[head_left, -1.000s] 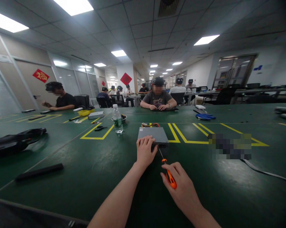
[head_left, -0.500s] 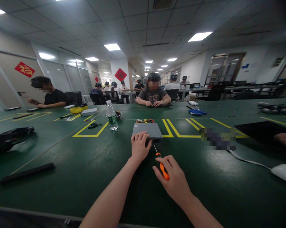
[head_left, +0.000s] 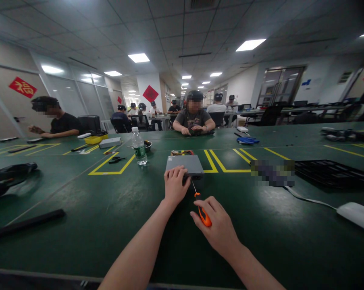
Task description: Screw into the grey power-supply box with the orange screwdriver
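Observation:
A grey metal computer power supply [head_left: 189, 162] lies flat on the green table, its socket side facing me and coloured cables [head_left: 178, 153] at its far side. My left hand [head_left: 176, 186] grips its near left corner, fingers over the top and thumb at the front face. Held in my right hand [head_left: 216, 221] is a screwdriver [head_left: 204, 216] with an orange and black handle. Its thin shaft points up and away at the power supply's front face. Whether the tip touches a screw is too small to tell.
Left of the power supply stands a water bottle [head_left: 139, 147] before a metal bowl [head_left: 148, 146]. A black bar [head_left: 27, 223] lies at left, a black slotted panel [head_left: 335, 173] and white power strip [head_left: 357, 215] at right. A person [head_left: 194, 117] sits opposite.
The view has shifted slightly, moving most things a little left in the picture. Another person's hand has left the black panel at right. My hands keep their hold on power supply and screwdriver.

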### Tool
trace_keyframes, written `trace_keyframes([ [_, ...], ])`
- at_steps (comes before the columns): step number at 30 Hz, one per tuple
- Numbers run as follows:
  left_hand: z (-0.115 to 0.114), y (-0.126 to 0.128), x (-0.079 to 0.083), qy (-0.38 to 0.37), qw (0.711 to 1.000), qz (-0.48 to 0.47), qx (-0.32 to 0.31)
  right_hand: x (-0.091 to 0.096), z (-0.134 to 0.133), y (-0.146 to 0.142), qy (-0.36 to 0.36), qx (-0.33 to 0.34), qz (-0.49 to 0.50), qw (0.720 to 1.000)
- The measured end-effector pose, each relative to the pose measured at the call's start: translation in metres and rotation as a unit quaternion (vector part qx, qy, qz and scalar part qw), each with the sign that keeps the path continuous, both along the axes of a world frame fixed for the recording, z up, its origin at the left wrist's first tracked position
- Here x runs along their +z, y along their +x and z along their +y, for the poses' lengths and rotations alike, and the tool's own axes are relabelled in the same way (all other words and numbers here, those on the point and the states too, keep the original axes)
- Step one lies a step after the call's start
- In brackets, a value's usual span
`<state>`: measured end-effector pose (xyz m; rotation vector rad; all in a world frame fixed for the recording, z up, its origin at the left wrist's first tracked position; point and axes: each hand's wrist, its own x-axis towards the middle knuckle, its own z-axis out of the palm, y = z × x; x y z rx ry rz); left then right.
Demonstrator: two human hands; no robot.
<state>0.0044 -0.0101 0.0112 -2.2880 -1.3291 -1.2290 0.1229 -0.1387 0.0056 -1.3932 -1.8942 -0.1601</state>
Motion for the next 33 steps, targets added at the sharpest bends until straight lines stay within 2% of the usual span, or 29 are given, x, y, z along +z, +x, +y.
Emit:
trace_keyframes([
  [5,0.0003,0.0,-0.0002,-0.001,1.0,-0.001,0.001,-0.0027,-0.0004,0.0002,-0.04,-0.033,0.078,0.996],
  [12,0.0007,0.0001,-0.0005,-0.004,1.0,0.0,-0.001,-0.002,-0.0011,0.0003,0.007,0.001,-0.023,1.0],
  [16,0.0012,-0.0003,-0.0008,0.0,1.0,-0.001,0.0,0.0007,-0.0003,-0.0003,-0.005,-0.014,0.017,1.0],
  [20,0.0019,-0.0008,-0.0014,0.0,1.0,0.0,-0.001,-0.0018,-0.0003,0.0001,-0.048,-0.038,0.076,0.995],
  [25,0.0019,-0.0003,-0.0017,0.001,1.0,0.0,0.001,-0.0043,0.0003,0.0016,0.01,-0.008,-0.002,1.0],
  [27,0.0016,-0.0001,-0.0015,-0.003,1.0,0.002,0.002,-0.0025,0.0005,0.0016,0.011,-0.008,-0.013,1.0],
  [33,0.0015,-0.0005,-0.0017,-0.003,1.0,0.008,-0.002,0.0018,-0.0009,0.0006,-0.02,-0.024,0.06,0.998],
])
